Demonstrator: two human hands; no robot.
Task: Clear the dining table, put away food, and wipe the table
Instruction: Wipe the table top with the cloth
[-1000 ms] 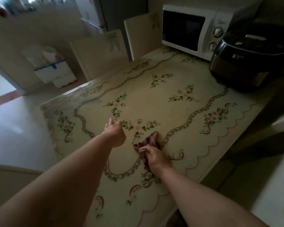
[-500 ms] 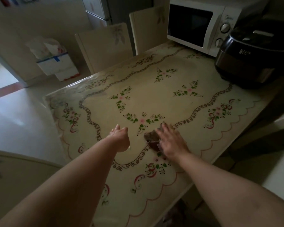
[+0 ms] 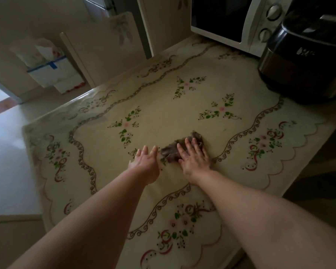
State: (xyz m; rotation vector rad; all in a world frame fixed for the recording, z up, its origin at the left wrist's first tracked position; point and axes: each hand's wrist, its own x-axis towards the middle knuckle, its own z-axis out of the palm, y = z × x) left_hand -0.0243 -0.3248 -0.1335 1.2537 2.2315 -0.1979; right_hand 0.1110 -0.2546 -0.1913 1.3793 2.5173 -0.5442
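Our right hand [image 3: 194, 159] lies flat with the fingers spread, palm down, pressing on a dark crumpled cloth [image 3: 179, 149] in the middle of the counter [image 3: 97, 171]. The cloth shows beyond our fingertips and to the left of the hand, and the rest of it is hidden under the palm. Our left hand [image 3: 145, 165] is just beside the cloth, on its left, with the fingers stretched out and held together and the thumb apart; it holds nothing, and we cannot tell if it touches the surface or stays a little above it. The two hands are near each other but do not touch. The counter is covered by a cream tablecloth [image 3: 211, 90] with green and pink flowers and a curling border. At the far right end a white microwave [image 3: 246, 22] stands, and a black rice cooker [image 3: 306, 55] stands just beside it, nearer to us. Behind the far edge we see two pale chair backs [image 3: 105, 53]. On the floor near the wall there is a white box [image 3: 54, 72] with blue tape.
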